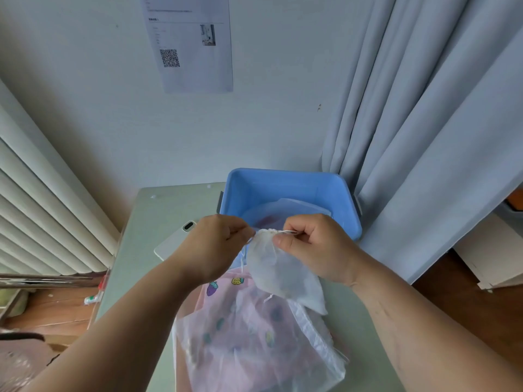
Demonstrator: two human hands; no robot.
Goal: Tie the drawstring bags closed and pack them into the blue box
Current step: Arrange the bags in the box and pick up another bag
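The small white mesh bag (280,273) hangs between my fingers, its neck gathered tight. My left hand (218,244) has its fingers curled, pinching one end of the drawstring (288,232). My right hand (314,244) has its fingers curled on the other end, right at the neck. Just beyond my fingers stands the blue box (291,176) with another bag (285,210) lying inside. Below my wrists, larger sheer bags (254,335) lie piled on the table (158,210). A phone (175,240) lies left of my left fingers.
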